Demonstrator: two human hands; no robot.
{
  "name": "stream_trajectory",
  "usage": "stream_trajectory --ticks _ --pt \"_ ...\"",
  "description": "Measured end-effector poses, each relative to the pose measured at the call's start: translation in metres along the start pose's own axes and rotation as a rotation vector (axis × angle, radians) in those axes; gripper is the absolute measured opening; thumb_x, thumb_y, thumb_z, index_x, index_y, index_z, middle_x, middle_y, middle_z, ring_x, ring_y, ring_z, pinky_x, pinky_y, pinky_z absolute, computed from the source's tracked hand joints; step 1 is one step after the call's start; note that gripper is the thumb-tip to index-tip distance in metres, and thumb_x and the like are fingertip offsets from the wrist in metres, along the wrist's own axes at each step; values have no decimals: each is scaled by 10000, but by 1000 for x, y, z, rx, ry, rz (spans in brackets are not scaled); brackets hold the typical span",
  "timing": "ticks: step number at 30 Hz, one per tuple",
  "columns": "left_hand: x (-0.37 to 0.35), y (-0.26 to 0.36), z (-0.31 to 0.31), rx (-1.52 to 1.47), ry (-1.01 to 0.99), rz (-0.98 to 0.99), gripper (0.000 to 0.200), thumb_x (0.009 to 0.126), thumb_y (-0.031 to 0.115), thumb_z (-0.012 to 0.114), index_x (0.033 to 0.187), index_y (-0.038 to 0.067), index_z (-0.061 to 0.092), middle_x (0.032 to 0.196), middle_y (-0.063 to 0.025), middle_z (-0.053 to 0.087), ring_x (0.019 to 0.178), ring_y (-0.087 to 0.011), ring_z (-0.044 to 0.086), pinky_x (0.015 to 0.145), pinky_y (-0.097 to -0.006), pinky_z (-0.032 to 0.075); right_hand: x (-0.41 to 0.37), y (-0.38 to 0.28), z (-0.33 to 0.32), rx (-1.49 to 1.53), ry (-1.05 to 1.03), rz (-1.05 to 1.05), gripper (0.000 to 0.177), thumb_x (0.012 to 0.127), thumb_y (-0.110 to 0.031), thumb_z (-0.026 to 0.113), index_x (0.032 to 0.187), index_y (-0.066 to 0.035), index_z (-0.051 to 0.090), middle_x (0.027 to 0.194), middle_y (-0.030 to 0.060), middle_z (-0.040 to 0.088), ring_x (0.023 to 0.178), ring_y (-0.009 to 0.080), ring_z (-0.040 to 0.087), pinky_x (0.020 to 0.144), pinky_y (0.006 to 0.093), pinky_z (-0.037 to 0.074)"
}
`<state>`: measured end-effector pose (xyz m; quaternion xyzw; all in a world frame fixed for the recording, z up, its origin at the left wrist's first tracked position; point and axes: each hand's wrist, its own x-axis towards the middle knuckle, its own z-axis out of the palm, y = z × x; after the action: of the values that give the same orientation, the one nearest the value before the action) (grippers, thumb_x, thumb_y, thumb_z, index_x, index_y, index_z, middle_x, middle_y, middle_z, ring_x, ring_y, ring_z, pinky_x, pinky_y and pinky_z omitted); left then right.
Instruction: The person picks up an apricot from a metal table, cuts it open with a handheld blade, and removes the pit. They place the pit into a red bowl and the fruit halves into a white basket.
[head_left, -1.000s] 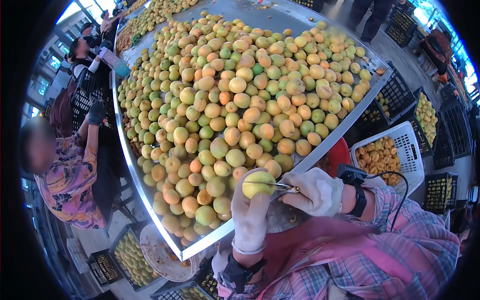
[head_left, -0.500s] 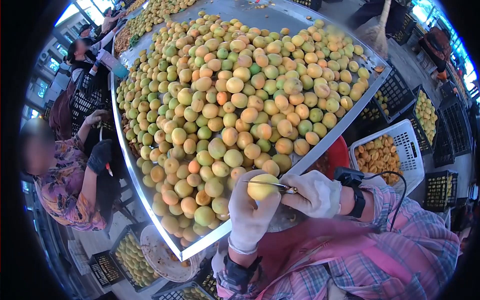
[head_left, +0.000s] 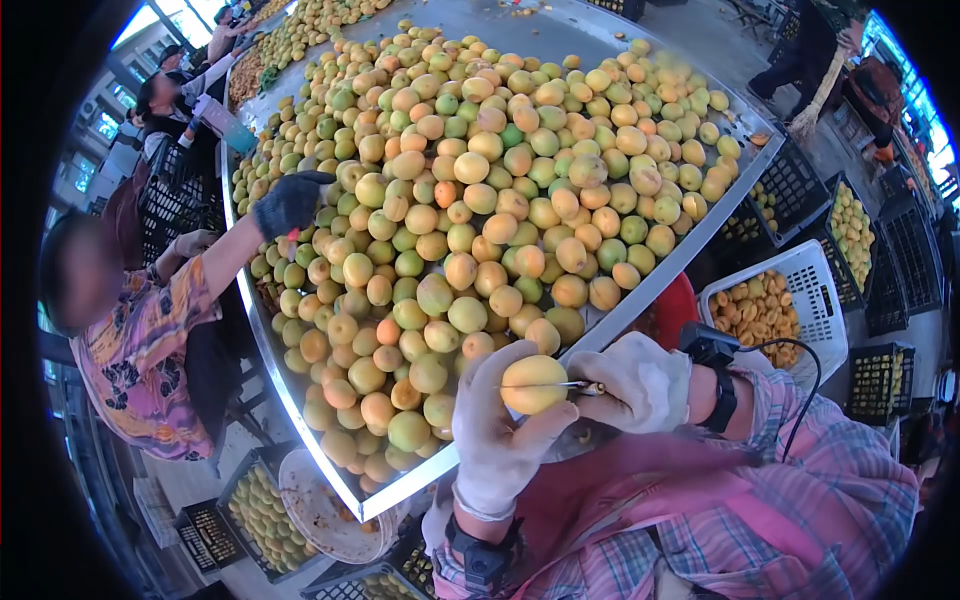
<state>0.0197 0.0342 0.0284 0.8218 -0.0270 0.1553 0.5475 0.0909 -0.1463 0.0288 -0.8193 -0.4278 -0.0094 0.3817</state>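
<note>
My left hand [head_left: 500, 430], in a white glove, grips a yellow apricot [head_left: 533, 384] between thumb and fingers. My right hand [head_left: 640, 384], gloved too, is closed around a small knife [head_left: 588, 387]. The thin blade lies across the middle of the apricot, where a dark line shows. Both hands are just in front of the metal-rimmed table [head_left: 420, 470], close to its near corner. Behind them a large heap of apricots [head_left: 470, 230], green to orange, covers the table.
A white crate [head_left: 825, 290] of halved apricots stands at the right, beside a red tub [head_left: 678, 312]. Below the left edge are a white bucket [head_left: 335, 510] and a black crate [head_left: 265, 525] of apricots. At the left, a co-worker's dark-gloved hand [head_left: 290, 205] reaches over the heap.
My left hand has loosened and turned, showing more of the apricot; both hands shifted slightly. The co-worker's dark-gloved hand has moved up from beside the table onto the heap.
</note>
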Motion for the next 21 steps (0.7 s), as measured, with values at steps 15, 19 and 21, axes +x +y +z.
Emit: stream_trajectory --ticks 15,19,21 --pt "-3 2 7 170 162 -75 547 689 84 782 1187 8 567 1044 -150 601 968 -278 588 893 -355 462 -9 16 27 63 13 9 334 722 -183 761 987 -83 584 676 60 598 592 280 603 522 372 449" --pt "-1 9 18 -165 180 -155 558 727 144 791 1205 -13 550 1046 -80 599 982 -212 569 864 -352 462 -6 19 34 21 115 -77 326 737 -198 760 982 -81 580 675 57 592 581 278 592 523 371 443" --pt "-1 9 23 -534 239 -303 521 774 172 763 1208 -19 546 1043 -56 597 983 -181 560 857 -339 462 -3 12 27 100 111 -53 304 770 -215 743 983 -79 575 666 67 586 576 286 590 521 382 443"
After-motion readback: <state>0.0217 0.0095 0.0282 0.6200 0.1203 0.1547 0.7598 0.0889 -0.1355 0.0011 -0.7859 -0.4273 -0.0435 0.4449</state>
